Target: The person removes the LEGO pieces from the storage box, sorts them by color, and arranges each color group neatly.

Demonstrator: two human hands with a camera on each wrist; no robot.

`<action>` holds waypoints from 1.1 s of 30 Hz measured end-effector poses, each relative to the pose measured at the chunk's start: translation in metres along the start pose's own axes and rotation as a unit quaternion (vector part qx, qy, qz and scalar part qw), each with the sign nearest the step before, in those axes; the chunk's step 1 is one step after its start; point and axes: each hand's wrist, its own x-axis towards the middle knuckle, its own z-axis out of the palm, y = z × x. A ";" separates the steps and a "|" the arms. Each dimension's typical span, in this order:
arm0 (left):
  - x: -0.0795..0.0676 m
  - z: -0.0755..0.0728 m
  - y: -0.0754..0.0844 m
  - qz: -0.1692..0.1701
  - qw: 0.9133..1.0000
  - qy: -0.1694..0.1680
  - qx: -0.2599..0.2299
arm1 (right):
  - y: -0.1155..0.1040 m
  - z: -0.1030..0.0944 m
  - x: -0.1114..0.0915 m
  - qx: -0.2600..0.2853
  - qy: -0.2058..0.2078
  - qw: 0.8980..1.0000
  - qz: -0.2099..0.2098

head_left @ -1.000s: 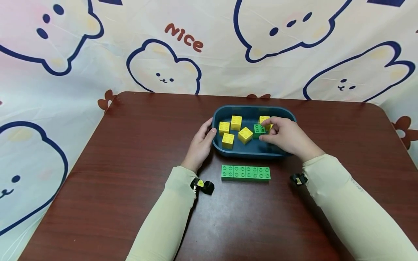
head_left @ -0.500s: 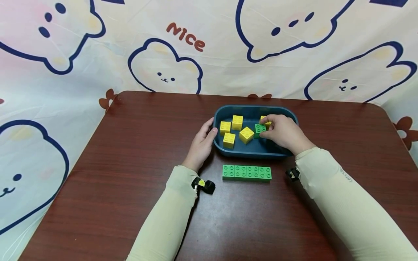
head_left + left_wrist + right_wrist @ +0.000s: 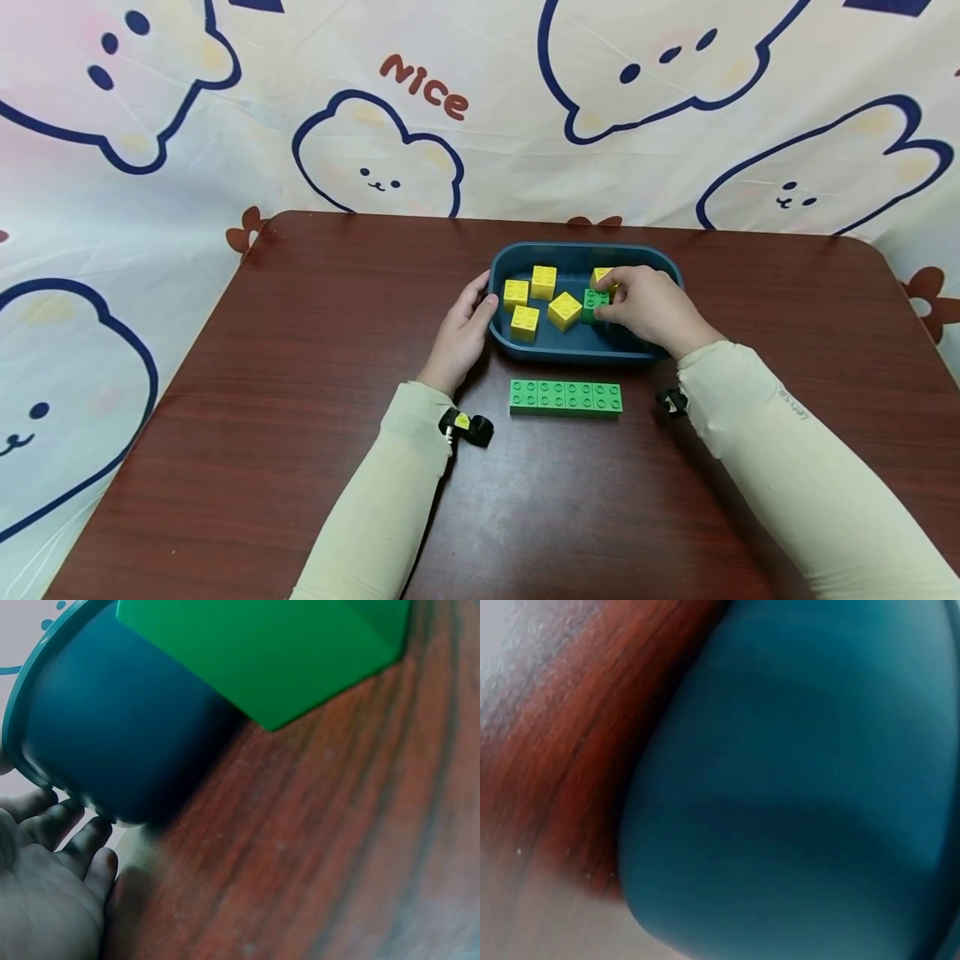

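In the head view a dark blue tray stands near the table's far edge. My left hand rests against its left end, thumb by the rim. The left wrist view shows that hand's extended fingers touching the tray's outer wall. Reaching inside at the right, my right hand pinches a small green toy brick between thumb and index finger. Several yellow bricks lie around it in the tray, one partly hidden behind the fingers. The right wrist view holds mostly tray wall, not the fingers.
A row of joined green bricks lies on the brown wooden table, in front of the tray and between my forearms. Behind the table hangs a printed cloth.
My right hand has moved slightly left, its thumb coming onto the green brick, which now sits slightly nearer to me. The left hand and the green row stay put.
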 end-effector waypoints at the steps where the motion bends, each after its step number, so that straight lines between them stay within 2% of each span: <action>1: 0.000 0.000 0.000 0.000 1.000 0.000 0.000 | 0.000 0.000 0.000 -0.001 -0.001 1.000 0.001; 15: 0.000 0.000 0.000 0.000 1.000 -0.005 -0.005 | 0.002 0.000 -0.004 -0.050 0.017 0.999 0.002; 22: 0.001 0.000 0.000 0.002 1.000 -0.004 -0.004 | -0.001 -0.006 -0.013 -0.028 0.030 0.999 -0.019; 33: 0.000 0.000 0.001 0.001 1.000 -0.003 -0.001 | -0.008 -0.014 -0.041 -0.009 0.044 0.998 -0.035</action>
